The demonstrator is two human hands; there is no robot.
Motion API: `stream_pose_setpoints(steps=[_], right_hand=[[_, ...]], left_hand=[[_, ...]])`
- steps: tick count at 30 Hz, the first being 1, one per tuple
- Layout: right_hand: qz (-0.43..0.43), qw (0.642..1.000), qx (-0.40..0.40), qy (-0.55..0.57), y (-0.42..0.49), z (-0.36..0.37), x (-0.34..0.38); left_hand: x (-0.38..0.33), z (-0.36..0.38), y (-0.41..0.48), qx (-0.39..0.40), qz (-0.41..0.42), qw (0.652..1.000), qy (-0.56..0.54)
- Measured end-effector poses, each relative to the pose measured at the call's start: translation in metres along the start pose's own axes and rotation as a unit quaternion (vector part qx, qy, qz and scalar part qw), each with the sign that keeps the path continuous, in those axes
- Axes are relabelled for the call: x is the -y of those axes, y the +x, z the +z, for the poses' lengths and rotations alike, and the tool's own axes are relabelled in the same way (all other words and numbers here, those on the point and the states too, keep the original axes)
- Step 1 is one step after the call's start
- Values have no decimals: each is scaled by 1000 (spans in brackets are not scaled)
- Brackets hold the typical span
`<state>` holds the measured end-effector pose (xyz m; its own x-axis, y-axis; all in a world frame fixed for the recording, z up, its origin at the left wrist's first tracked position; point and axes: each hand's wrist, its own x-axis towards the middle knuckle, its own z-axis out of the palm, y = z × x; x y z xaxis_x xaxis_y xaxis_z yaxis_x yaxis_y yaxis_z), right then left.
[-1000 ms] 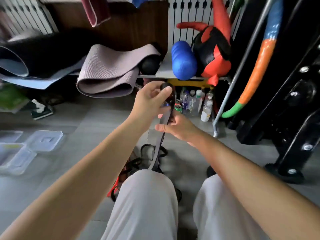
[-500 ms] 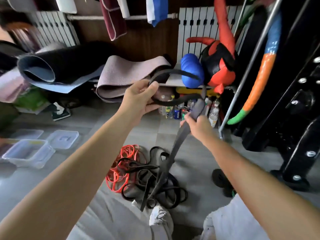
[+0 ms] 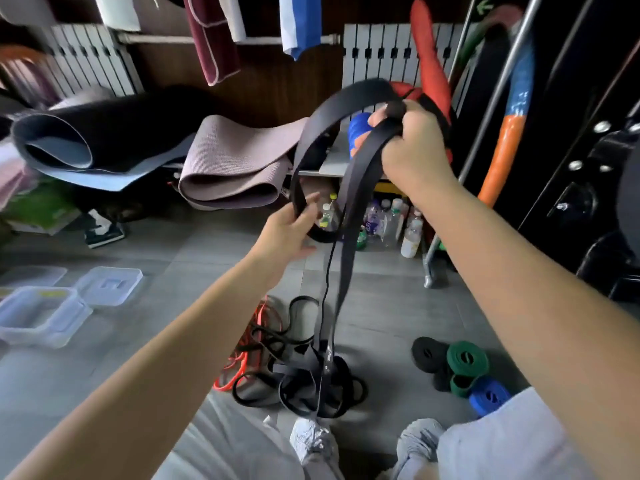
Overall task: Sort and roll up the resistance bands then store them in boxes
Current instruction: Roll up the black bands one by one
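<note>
Head view: right hand (image 3: 412, 147) raised, fist clenched round one black band (image 3: 358, 188); band arcs over to left hand (image 3: 287, 233), whose fingers are near straight, loop lying across the thumb crook, not clamped; band's tail hangs into the floor pile (image 3: 298, 372) of loose black bands plus orange bands (image 3: 242, 344), count unreadable; rolled right of the pile: two green rolls (image 3: 467, 358), one blue roll (image 3: 488, 398), at least one black roll (image 3: 427, 353); far left: one clear box (image 3: 38, 317), two lids (image 3: 109, 285).
</note>
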<state>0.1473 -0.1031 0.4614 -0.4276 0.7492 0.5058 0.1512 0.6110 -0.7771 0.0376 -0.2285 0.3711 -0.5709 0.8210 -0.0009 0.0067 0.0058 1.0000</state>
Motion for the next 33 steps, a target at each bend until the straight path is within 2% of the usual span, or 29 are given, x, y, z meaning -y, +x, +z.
stream_pose_setpoints(steps=[4, 7, 9, 11, 13, 17, 19, 21, 23, 25, 27, 28, 30, 31, 33], right_hand=[[29, 998, 30, -41, -19, -4, -13], [70, 996, 52, 2, -35, -10, -11], [100, 990, 50, 86, -45, -17, -3], [138, 970, 41, 194, -45, -24, 0], [140, 967, 21, 213, -42, -32, 1], [141, 976, 11, 163, -43, -38, -24], [134, 982, -13, 129, -44, -44, -42], [95, 995, -8, 29, -49, -51, -61], [76, 991, 73, -80, -63, -55, -77], [111, 971, 170, -124, -82, -53, -94], [157, 941, 246, -170, -100, -41, -103], [169, 933, 276, -160, -106, -32, -106], [181, 935, 304, -29, -112, -13, -106], [193, 934, 294, 62, -113, -3, -106], [259, 917, 210, 217, -107, 13, -101]], left_hand=[[54, 24, -16, 99, -44, 982, 156], [106, 35, -25, 161, -4, 948, 275], [137, 40, -23, 117, -4, 950, 288], [160, 44, -20, 72, -60, 956, 278], [178, 48, -16, 61, -97, 945, 308], [201, 55, -11, 80, -94, 947, 295], [205, 58, -15, 93, -140, 953, 251], [200, 54, -17, 67, -182, 958, 209], [179, 45, -8, 29, -178, 966, 184], [141, 41, 9, 4, -136, 971, 198], [92, 46, 24, 14, -71, 977, 203], [67, 51, 27, 23, -36, 981, 189], [25, 61, 29, 50, 22, 989, 138], [11, 65, 29, 66, 30, 990, 120], [-10, 71, 21, 105, 22, 990, 89]])
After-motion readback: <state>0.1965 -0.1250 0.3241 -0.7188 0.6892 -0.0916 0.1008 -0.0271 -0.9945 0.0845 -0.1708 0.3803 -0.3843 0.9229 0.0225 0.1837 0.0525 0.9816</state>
